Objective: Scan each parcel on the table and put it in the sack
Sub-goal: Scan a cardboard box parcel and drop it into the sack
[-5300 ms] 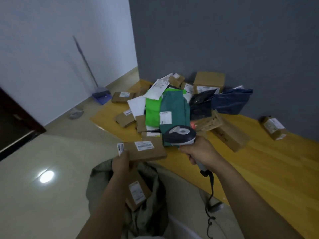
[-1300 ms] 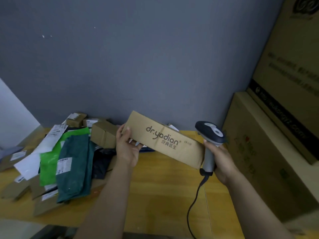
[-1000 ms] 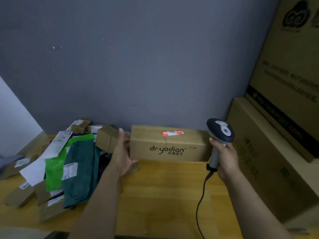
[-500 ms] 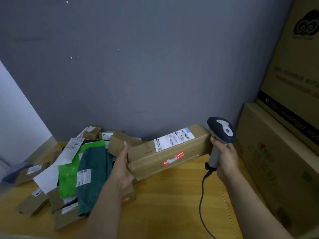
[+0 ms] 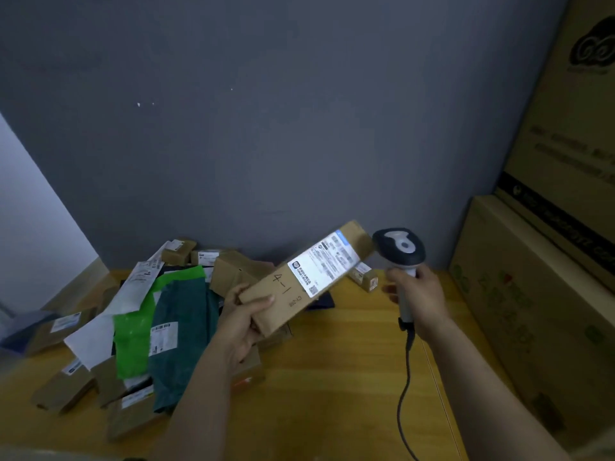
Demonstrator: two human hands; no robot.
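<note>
— Where's the long carton?
— In my left grip, held by its near end, tilted above the tabletop, label up.
— Right grip?
— Wrapped round the scanner, just right of the carton.

Left forearm rises from the bottom edge, right forearm from the lower right. The left hand grips the near end of a box, thumb on its top face. The right hand curls round a scanner handle, raised beside the box's far end.
</note>
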